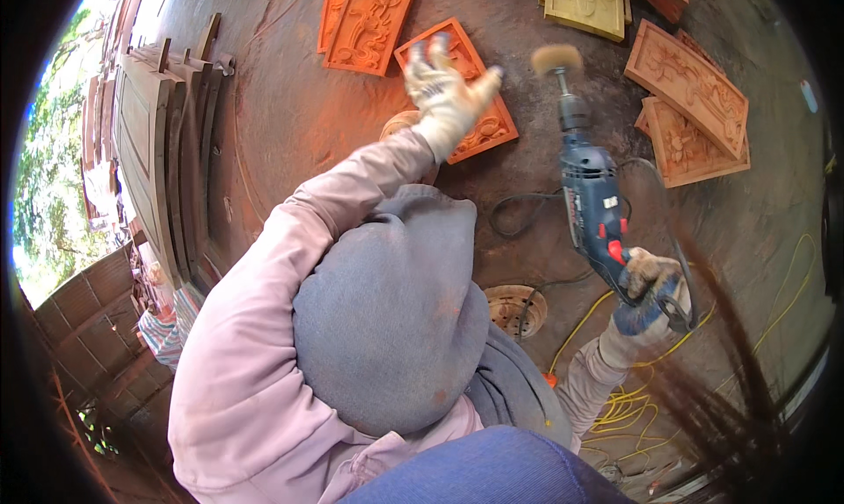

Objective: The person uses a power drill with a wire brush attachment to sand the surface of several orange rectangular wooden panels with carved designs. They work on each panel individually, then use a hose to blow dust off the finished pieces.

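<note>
Gripping the corded drill (591,192) in the right hand (652,295), ideally angling its wheel (557,59) clear of the splayed left hand (444,98).

Bright greenery (54,187) shows at left, beyond the orange-dusted brown floor (286,104).

This looks like a woodcarving workshop, open to daylight and foliage (57,165) far left of the left grip (448,99). Relief-carved wooden panels show the trade: an orange one (498,127) lies just under that grip, and brown ones (690,86) lie beyond the right grip (651,293), which carries a corded power drill (587,183) with a round buffing head (556,60). Tall panelled boards (139,143) lean left of the left grip; the bare floor (290,108) around it carries reddish dust; a yellow cable (640,363) trails below the right grip.
</note>
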Available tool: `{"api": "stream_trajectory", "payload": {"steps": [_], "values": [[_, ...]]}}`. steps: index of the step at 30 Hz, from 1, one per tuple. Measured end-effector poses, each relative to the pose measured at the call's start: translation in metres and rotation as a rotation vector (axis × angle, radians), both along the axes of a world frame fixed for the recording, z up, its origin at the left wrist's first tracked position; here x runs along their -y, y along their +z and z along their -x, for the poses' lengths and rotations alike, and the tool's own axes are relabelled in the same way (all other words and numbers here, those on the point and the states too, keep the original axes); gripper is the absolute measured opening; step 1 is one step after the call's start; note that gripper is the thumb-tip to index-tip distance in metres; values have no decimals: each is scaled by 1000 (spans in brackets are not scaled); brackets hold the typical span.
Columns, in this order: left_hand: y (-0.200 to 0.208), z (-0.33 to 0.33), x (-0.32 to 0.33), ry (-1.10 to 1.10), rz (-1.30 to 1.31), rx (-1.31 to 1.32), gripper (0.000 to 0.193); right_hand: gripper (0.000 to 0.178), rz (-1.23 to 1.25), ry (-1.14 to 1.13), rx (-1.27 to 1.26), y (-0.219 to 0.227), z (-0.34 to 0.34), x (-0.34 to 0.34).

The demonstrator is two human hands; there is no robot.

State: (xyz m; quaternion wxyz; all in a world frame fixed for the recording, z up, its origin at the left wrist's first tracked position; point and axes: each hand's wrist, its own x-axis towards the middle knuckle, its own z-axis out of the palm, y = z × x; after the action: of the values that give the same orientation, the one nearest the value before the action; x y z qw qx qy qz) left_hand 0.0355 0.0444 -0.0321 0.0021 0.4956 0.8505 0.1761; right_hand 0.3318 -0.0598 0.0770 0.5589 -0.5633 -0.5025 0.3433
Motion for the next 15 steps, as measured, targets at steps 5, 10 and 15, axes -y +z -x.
{"api": "stream_trajectory", "payload": {"steps": [5, 10, 15], "values": [[23, -10, -34, 476, 582, 488, 120, 36, -35, 67, -276, 11, 0, -9], [-4, 5, -35, -24, 545, 52, 110, 38, -56, 131, -302, 15, -14, -11], [-16, 44, -41, -784, 468, -92, 107, 39, 19, -51, -79, 15, -19, 12]]}}
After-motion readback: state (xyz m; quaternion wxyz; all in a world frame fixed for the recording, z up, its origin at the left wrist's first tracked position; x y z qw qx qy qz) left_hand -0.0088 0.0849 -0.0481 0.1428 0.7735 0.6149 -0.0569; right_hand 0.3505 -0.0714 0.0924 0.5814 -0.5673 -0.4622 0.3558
